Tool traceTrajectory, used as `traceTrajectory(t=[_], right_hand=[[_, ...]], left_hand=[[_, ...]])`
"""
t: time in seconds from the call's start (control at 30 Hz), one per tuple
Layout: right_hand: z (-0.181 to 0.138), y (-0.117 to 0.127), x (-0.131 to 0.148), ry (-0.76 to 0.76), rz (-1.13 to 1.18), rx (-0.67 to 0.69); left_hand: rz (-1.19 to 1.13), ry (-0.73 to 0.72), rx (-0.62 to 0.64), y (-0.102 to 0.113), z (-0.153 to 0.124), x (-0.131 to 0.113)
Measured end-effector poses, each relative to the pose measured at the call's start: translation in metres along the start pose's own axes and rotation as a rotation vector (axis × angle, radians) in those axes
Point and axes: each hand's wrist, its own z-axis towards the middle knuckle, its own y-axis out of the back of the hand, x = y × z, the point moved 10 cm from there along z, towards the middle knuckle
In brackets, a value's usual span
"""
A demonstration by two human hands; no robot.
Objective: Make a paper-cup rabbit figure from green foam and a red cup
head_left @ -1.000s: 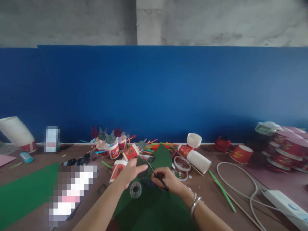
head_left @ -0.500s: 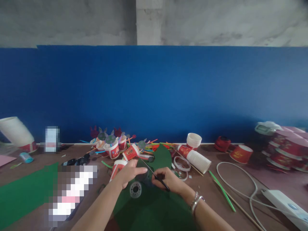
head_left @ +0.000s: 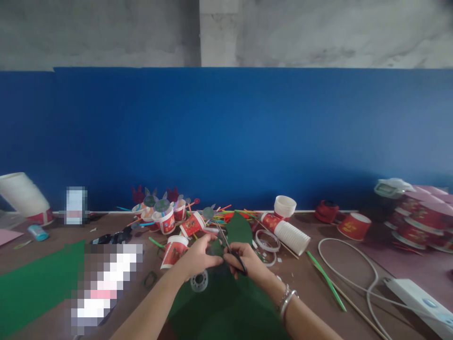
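Observation:
My right hand (head_left: 246, 259) is closed round the dark handles of a pair of scissors (head_left: 224, 237), whose blades point up and away to the left. My left hand (head_left: 198, 257) is beside it, thumb and fingers curled around a small dark green piece of paper (head_left: 217, 249), mostly hidden against the dark background. The scissors' blades are close to that piece; whether they touch it I cannot tell. Below both hands lies a large dark green sheet (head_left: 226, 309), with a roll of clear tape (head_left: 199, 282) by my left wrist. Another green paper piece (head_left: 239, 229) lies just beyond.
Decorated paper cups (head_left: 163, 220) stand at the back left, near a tipped red cup (head_left: 174, 250). Stacked cups (head_left: 290, 236) lie back right, by a coil of clear tubing (head_left: 268, 242). A white power strip (head_left: 417, 300) with its cable is at the right; green paper (head_left: 38, 288) lies left.
My left hand has shifted slightly right and its fingers have curled toward the thumb. The scissors have swung to point more steeply away from me, their blades now nearer the green piece.

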Motion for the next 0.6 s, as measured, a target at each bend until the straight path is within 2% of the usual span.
traceTrajectory(t=[0.1,0.2,0.27,0.37,0.47,0.6], right_hand=[[-0.002,0.002,0.006,0.032,0.053,-0.069],[-0.006,0.016,0.012,0.101,0.180,-0.213],[-0.009,0.021,0.014,0.119,0.238,-0.260],[-0.010,0.020,0.019,0.144,0.215,-0.247],[-0.011,0.010,0.026,0.172,0.138,-0.176],[-0.012,-0.006,0.028,0.173,0.098,-0.075]], left_hand=[[-0.086,-0.002,-0.042,-0.003,-0.001,-0.001],[-0.332,-0.025,-0.070,-0.009,-0.001,-0.006],[-0.453,-0.024,-0.107,-0.013,-0.001,-0.007],[-0.566,-0.068,-0.177,-0.015,-0.003,-0.009],[-0.651,-0.105,-0.228,-0.012,-0.005,-0.008],[-0.656,-0.103,-0.280,-0.006,-0.007,-0.004]])
